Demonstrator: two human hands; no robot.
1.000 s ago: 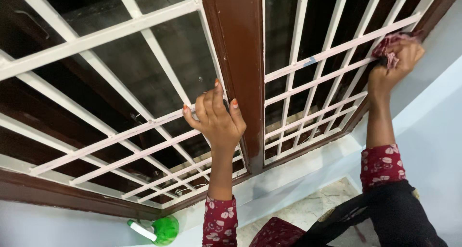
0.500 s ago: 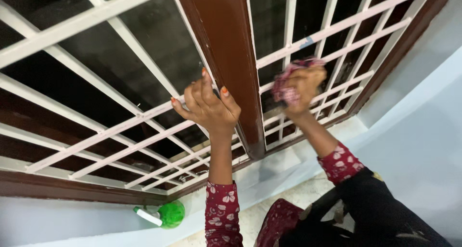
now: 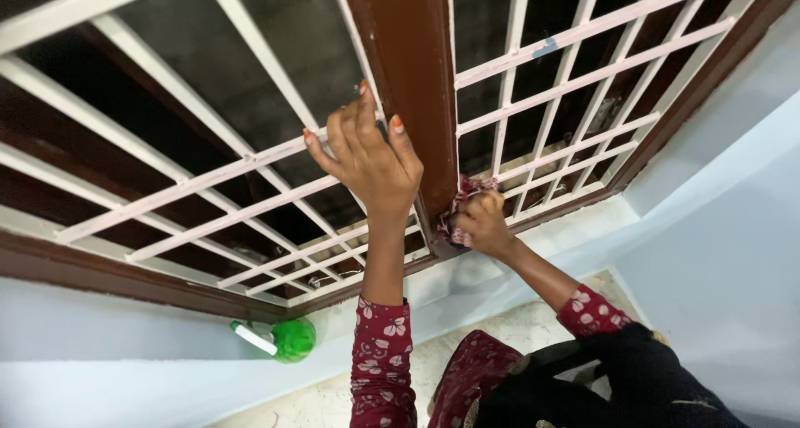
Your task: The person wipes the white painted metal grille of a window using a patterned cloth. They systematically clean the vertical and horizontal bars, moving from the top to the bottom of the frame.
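Note:
My left hand (image 3: 367,155) rests with spread fingers against the white window grille (image 3: 208,182), fingertips on a crossbar just left of the brown wooden centre post (image 3: 408,78). My right hand (image 3: 482,224) is closed around a crumpled red-patterned cloth (image 3: 461,196) and presses it against the grille low down, right beside the foot of the post. Both sleeves are dark red with a floral print.
A green spray bottle (image 3: 283,340) with a white nozzle lies on the pale sill ledge below the left grille. The brown window frame (image 3: 125,274) runs along the bottom. A light blue wall (image 3: 725,253) stands at the right. Dark glass lies behind the bars.
My right hand with the cloth has travelled from the upper right of the right grille down and left to the base of the centre post. My left hand stayed on the left grille.

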